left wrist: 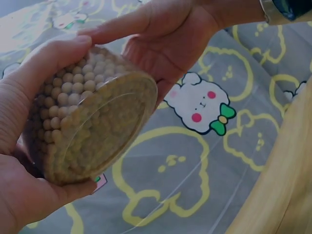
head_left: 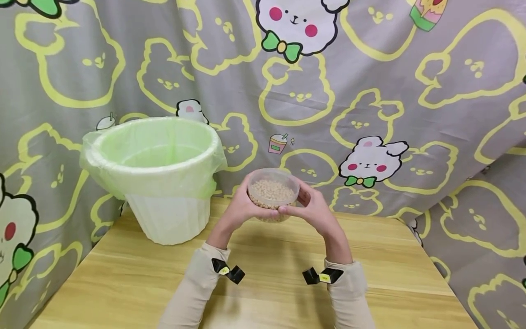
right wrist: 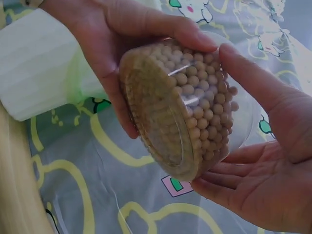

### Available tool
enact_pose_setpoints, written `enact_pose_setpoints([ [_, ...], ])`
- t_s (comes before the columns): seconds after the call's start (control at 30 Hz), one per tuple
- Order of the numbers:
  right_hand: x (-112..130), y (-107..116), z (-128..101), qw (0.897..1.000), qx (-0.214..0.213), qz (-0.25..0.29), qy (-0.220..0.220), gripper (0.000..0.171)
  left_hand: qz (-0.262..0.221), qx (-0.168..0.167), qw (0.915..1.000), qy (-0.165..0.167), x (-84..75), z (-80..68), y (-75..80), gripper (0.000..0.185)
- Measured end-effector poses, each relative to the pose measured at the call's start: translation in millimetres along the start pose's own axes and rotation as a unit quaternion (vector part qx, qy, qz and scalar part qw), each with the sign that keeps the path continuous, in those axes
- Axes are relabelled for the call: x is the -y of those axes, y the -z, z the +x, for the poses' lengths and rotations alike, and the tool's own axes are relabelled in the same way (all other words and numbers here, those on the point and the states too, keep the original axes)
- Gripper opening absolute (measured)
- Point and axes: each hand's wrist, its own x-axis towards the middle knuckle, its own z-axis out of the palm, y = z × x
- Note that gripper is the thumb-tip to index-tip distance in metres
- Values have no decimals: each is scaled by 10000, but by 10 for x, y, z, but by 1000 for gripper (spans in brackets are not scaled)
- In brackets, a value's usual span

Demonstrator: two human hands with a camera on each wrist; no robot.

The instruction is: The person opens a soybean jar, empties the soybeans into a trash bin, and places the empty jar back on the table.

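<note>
A round clear plastic tub [head_left: 273,194] of small tan beads [right wrist: 200,92] is held up above the table between both hands. From the left, my left hand [head_left: 243,204] grips its side, thumb along the front wall and fingers round the far side. My right hand [head_left: 314,208] grips the opposite side the same way, and the two thumb tips nearly meet at the front. Both wrist views show the tub's flat base [left wrist: 109,129] from below, with fingers curled under its lower edge. The beads fill much of the tub.
At the back left of the wooden table [head_left: 271,292] stands a white bin [head_left: 168,219] with a pale green bag liner [head_left: 119,183] folded over its rim. A grey patterned curtain [head_left: 230,82] hangs behind and along both sides. Each sleeve carries a small black wrist mount.
</note>
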Motion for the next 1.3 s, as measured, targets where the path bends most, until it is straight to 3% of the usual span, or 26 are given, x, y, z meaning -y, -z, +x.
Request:
enact_pose_setpoints([
  [0.13,9,-65,22,9994,-310,-150,61,103,212,-355,9991,-73,15,27,-33,108],
  [0.27,-2,-165,54,9977,-624,-278,-5,111,937,-622,9935,-178,23,16,-86,115],
  [0.4,-20,-244,90,9926,-1009,-680,-30,112,1652,-690,9835,-259,26,3,-138,121],
  [0.5,-43,-267,104,9885,-1215,-900,9,110,1811,-642,9812,-188,39,0,-148,121],
  [0.63,-74,-255,104,9870,-1210,-1030,236,104,1735,-382,9840,-119,47,-8,-101,121],
  [0.73,-82,-209,84,9881,-979,-1097,457,99,1491,24,9887,-171,53,-5,-30,117],
  [0.83,-110,-135,66,9892,-514,-1157,737,96,1052,591,9925,-184,82,4,56,110],
  [0.93,-151,-65,56,9879,15,-1215,964,96,646,1153,9911,-182,130,15,121,107],
  [1.0,-165,-35,46,9867,236,-1284,970,96,489,1315,9900,-129,163,21,125,106],
  [1.07,-153,-39,33,9879,192,-1342,759,96,582,1146,9917,-88,182,17,92,107],
  [1.17,-116,-104,27,9888,-167,-1452,314,101,1135,476,9924,-47,190,4,-11,112],
  [1.3,-94,-191,46,9870,-608,-1488,67,107,1961,-174,9804,-121,189,-13,-134,120],
])
